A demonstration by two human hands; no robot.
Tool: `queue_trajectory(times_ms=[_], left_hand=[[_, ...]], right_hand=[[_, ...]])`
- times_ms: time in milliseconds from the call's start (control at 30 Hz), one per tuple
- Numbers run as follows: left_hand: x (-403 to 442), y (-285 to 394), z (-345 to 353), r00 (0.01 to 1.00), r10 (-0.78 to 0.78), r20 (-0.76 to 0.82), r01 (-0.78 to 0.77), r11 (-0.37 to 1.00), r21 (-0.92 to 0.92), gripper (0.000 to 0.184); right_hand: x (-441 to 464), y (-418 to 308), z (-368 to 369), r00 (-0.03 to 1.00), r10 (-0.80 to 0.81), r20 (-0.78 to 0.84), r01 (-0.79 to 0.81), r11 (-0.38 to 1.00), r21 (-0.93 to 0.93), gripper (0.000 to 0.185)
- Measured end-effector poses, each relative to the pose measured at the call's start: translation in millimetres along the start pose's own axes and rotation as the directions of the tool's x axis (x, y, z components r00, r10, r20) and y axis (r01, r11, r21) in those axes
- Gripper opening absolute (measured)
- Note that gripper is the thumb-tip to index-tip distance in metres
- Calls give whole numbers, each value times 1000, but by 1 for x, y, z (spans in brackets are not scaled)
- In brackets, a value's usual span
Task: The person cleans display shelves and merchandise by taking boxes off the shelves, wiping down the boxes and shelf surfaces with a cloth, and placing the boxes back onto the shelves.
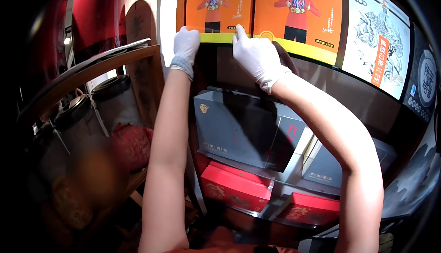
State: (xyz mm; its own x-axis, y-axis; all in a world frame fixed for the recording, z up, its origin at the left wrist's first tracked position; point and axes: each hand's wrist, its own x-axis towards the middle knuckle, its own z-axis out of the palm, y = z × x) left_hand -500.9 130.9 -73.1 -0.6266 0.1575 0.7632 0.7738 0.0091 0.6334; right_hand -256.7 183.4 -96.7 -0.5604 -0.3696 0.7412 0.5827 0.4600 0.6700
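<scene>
Orange box (219,9), upright at the top of the view: its flat front is orange with a yellow band along the bottom, and bears a printed figure in a red top and dark trousers wearing several medals on ribbons, with small white lettering and a dark label toward the lower right. The gloved left hand (185,45) is at its lower left corner, the gloved right hand (258,55) at its lower right. The fingers of both hands are curled narrow; whether they clasp the box cannot be told. Just to the right is a matching second box (298,16), then a white box (377,37) with a line drawing. Below lie a grey box (234,131) and a red box (236,188); at left, lidded jars (117,103).
</scene>
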Motion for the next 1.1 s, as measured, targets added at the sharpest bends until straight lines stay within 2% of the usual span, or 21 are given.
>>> queue_trajectory(times_ms=[33,100,233,267,367,433,500,600,700,733,767,833,933,967,1033,1067,1100], left_hand=[[-16,23,-1,996,-33,-87,39,997,59,38],[-32,53,-5,978,-132,-160,154,979,134,39],[-27,61,-5,947,-277,-160,290,955,62,39],[-22,55,-1,941,-279,-190,289,957,29,37],[-6,32,-2,956,-264,-128,247,960,-135,33],[-11,33,-5,971,-211,-112,195,971,-136,32],[-14,32,-6,957,-277,-91,244,931,-271,35],[7,1,3,981,-154,-113,132,974,-184,40],[-11,20,-12,992,-46,-116,56,995,85,44],[-16,25,-14,991,-32,-131,51,988,145,45],[-21,30,-15,989,-17,-145,47,978,205,46],[-28,34,-16,988,1,-154,42,960,276,46],[-34,40,-18,992,-17,-126,53,957,287,47],[-34,42,-17,989,-20,-147,63,953,295,47],[-39,48,-16,983,-21,-181,79,946,316,47],[-48,54,-15,971,52,-234,38,931,363,48],[-56,54,-11,949,174,-261,-69,927,368,48]], right_hand=[[1,1,3,1000,14,-21,-14,1000,1,27],[5,2,10,997,39,-68,-39,999,2,20],[17,1,2,1000,17,24,-15,998,-54,19],[17,0,-3,999,-12,44,18,991,-135,18],[28,7,-18,945,-158,287,194,976,-101,17],[32,13,-23,975,-72,209,89,993,-74,17],[37,27,-29,946,-165,280,163,986,29,16],[23,16,-18,986,-95,139,97,995,-10,16],[7,8,-28,989,-33,146,48,994,-100,18],[1,1,-29,997,37,73,-32,997,-72,23],[-4,-3,-31,997,54,58,-51,998,-45,30],[-9,-15,-32,978,203,56,-205,978,27,40],[1,-34,-39,883,392,257,-435,889,141,52],[7,-36,-42,848,425,316,-492,853,174,62],[16,-37,-43,752,499,431,-642,704,304,69],[18,-40,-41,715,525,462,-691,633,349,72],[20,-44,-40,676,547,494,-735,554,391,75]])
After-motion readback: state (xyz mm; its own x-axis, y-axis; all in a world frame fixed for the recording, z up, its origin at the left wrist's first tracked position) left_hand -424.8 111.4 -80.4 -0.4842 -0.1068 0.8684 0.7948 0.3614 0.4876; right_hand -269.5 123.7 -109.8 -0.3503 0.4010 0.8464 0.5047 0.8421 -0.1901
